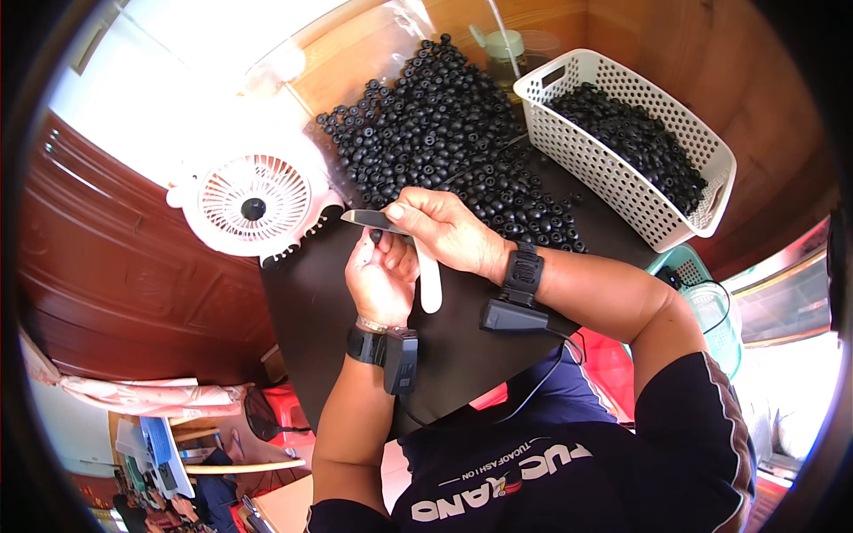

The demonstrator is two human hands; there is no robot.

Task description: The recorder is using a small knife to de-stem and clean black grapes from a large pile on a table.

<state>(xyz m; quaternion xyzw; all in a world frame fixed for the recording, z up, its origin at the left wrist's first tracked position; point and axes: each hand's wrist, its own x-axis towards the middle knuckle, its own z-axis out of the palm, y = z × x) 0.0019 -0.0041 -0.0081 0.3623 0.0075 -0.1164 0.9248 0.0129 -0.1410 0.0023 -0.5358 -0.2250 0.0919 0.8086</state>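
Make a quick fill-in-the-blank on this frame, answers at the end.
1. The right hand holds a knife whose tip points toward the picture's ____ side.
2. The left hand holds one small piece that is ____ in colour.
3. In the picture, the white basket stands to the ____ of the loose pile.
4. The basket's walls are dotted all over with small ____.

Missing words: left; black; right; holes.
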